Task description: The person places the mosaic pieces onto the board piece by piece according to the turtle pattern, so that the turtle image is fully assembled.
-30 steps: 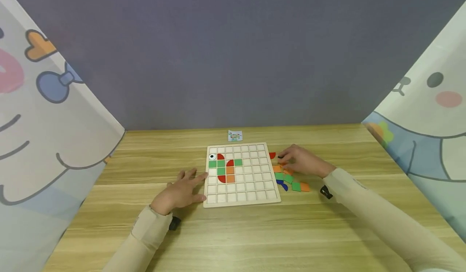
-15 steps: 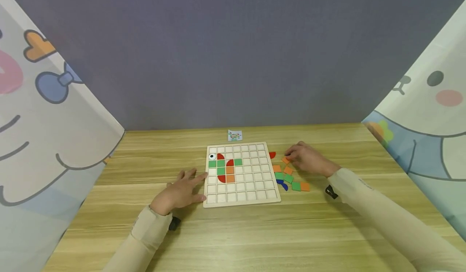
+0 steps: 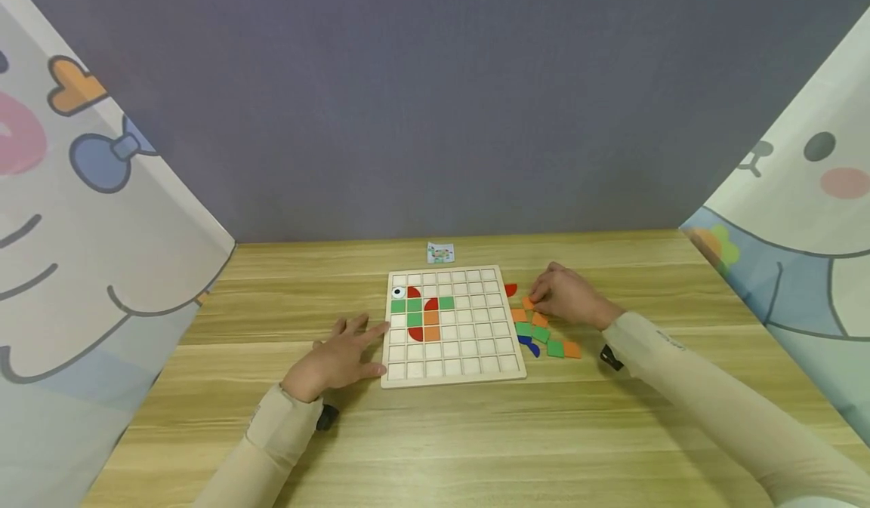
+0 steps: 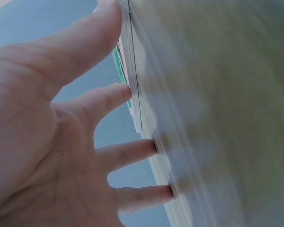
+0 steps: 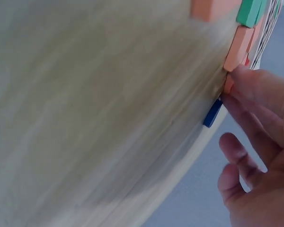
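Observation:
A pale wooden grid board (image 3: 469, 361) lies on the table in the head view. Set into its left part are green tiles (image 3: 414, 319), orange tiles (image 3: 431, 333), red quarter-round tiles and an eye tile (image 3: 398, 292). My left hand (image 3: 340, 357) has its fingers spread, with thumb and index finger touching the board's left edge. To the right of the board, my right hand (image 3: 571, 297) pinches a small orange square tile (image 5: 228, 84) between thumb and index finger, low against the tabletop. A blue piece (image 5: 213, 112) lies close to those fingertips in the right wrist view.
Loose green (image 3: 541, 335), orange (image 3: 572, 350) and blue (image 3: 533, 349) tiles lie beside the board's right edge. A red piece (image 3: 511, 290) sits farther back. Behind the board is a small picture card (image 3: 440, 253). A grey partition (image 3: 435, 115) stands along the table's back.
My right hand first drew back to the right, uncovering orange tiles, then came left again a little; the pinched orange tile shifted slightly left. My left hand has stayed put.

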A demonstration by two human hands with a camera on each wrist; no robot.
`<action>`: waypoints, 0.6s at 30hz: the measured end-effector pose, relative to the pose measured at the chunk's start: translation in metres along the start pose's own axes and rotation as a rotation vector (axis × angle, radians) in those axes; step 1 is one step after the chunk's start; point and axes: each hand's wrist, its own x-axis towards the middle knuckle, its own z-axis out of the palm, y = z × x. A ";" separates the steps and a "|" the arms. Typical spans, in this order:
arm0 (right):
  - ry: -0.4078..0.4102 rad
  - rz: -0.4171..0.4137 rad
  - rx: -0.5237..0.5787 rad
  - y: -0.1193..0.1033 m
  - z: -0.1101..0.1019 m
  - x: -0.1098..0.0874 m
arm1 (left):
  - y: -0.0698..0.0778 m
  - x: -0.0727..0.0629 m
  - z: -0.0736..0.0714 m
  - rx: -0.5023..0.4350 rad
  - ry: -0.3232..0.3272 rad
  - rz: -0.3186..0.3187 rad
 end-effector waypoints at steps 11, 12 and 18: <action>0.088 -0.081 0.148 -0.043 0.007 0.021 | -0.001 0.001 0.000 0.011 0.000 0.006; 0.084 -0.109 0.150 -0.051 0.010 0.024 | -0.001 0.002 0.000 0.015 0.002 0.010; 0.002 -0.216 0.138 -0.092 0.031 0.048 | -0.002 0.003 0.001 0.015 0.004 0.012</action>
